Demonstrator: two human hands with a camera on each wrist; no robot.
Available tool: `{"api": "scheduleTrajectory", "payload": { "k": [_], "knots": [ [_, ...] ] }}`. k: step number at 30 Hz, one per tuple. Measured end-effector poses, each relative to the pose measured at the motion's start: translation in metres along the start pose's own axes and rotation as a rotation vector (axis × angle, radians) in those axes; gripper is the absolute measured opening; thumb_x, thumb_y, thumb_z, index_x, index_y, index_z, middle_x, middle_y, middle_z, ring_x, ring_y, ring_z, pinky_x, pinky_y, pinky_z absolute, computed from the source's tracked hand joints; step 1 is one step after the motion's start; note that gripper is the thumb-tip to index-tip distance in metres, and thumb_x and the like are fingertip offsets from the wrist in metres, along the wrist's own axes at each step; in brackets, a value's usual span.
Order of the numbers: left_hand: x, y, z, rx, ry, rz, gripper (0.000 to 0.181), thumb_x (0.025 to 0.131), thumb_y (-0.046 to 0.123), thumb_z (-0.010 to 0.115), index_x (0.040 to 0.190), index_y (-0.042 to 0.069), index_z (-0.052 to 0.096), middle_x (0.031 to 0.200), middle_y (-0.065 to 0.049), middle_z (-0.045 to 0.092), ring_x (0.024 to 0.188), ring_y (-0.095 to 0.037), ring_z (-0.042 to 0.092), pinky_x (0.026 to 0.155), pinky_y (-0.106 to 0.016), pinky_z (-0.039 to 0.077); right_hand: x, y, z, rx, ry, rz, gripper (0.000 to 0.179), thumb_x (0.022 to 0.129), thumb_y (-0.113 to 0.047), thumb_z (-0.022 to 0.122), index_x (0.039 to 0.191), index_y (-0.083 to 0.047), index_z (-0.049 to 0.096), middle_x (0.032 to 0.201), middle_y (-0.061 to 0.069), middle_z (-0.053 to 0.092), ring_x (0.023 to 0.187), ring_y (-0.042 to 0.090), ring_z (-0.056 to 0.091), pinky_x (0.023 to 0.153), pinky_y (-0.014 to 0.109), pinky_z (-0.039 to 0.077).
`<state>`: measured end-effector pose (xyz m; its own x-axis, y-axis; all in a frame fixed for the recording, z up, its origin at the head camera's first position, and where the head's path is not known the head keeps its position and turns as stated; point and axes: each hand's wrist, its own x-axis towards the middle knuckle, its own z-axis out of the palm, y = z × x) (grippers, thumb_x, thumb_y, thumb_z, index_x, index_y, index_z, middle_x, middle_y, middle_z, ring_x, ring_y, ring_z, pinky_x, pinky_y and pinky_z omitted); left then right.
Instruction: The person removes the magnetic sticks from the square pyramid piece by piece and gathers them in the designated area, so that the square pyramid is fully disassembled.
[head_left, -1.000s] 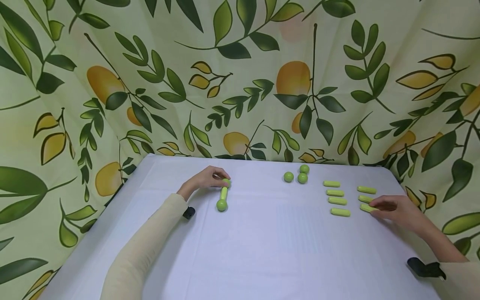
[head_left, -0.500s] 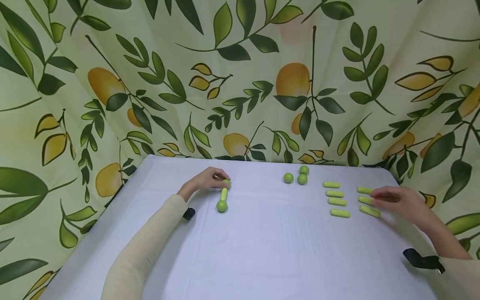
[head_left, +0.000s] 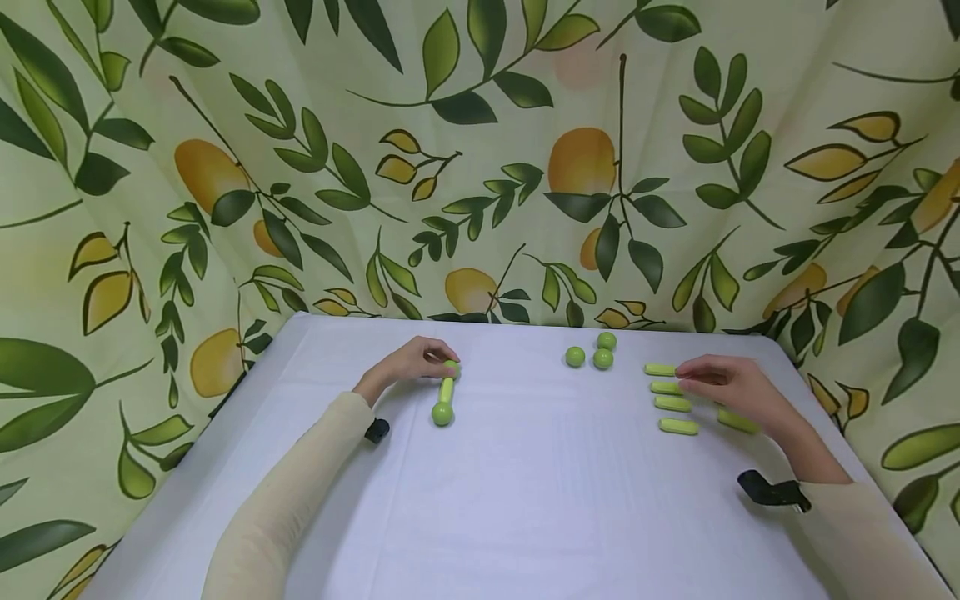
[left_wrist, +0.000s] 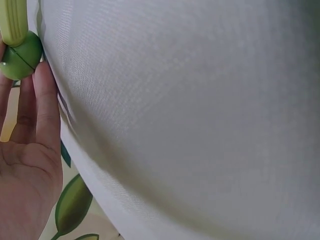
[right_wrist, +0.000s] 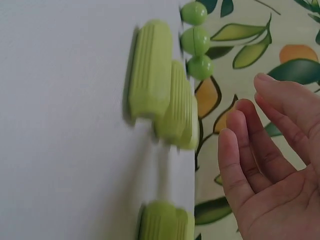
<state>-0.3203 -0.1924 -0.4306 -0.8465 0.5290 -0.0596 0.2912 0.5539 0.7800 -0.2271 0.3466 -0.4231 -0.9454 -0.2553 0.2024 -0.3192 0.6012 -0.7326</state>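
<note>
Toward the table's back left, my left hand [head_left: 412, 360] pinches a green ball [left_wrist: 24, 56] between thumb and fingers. That ball caps the far end of a ribbed light-green stick [head_left: 447, 390]; a second green ball [head_left: 442, 413] sits at the stick's near end. On the right side my right hand [head_left: 738, 390] hovers over more ribbed light-green sticks, fingertips close to the left column's upper stick [head_left: 660, 369]. In the right wrist view its thumb and fingers are apart with nothing between them. It hides part of the right column, where one stick [head_left: 737, 420] shows.
Three loose green balls [head_left: 603, 358] stand together near the back edge. Several sticks [head_left: 678, 427] lie in a column right of them. A white cloth [head_left: 510, 500] covers the table, and a leaf-and-fruit patterned curtain [head_left: 495, 208] hangs behind it.
My right hand has moved from the right column's near stick up past its far one, then left toward the left column. The left hand stays on its ball.
</note>
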Motion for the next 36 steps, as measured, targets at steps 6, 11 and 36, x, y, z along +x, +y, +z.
{"api": "scheduleTrajectory", "payload": {
  "k": [6,11,36],
  "knots": [
    [-0.001,-0.001,0.001,-0.019,0.002,-0.012,0.029,0.091,0.01,0.079,0.117,-0.001,0.072,0.112,-0.008,0.07,0.099,-0.023,0.061,0.085,-0.032,0.051,0.018,-0.009,0.017,0.077,-0.054,0.036,0.034,0.095,-0.022,0.076,0.119,0.001,0.071,0.114,0.015,0.071,0.096,0.011,0.066,0.082,0.016,0.049],
    [-0.001,-0.001,0.001,0.0,0.015,-0.043,0.028,0.09,0.013,0.08,0.113,0.001,0.071,0.108,-0.006,0.07,0.103,-0.024,0.061,0.088,-0.035,0.051,0.028,-0.013,0.03,0.127,-0.086,0.043,0.035,0.095,-0.022,0.076,0.12,0.002,0.071,0.114,0.015,0.071,0.098,0.015,0.067,0.083,0.019,0.051],
    [0.001,0.006,0.005,0.02,0.028,-0.025,0.023,0.089,0.008,0.079,0.111,0.003,0.073,0.108,-0.004,0.07,0.102,-0.022,0.063,0.093,-0.038,0.05,0.046,-0.027,0.064,0.229,-0.11,0.033,0.033,0.093,-0.018,0.078,0.117,0.004,0.071,0.112,0.018,0.07,0.096,0.02,0.068,0.081,0.025,0.055]
  ]
}}
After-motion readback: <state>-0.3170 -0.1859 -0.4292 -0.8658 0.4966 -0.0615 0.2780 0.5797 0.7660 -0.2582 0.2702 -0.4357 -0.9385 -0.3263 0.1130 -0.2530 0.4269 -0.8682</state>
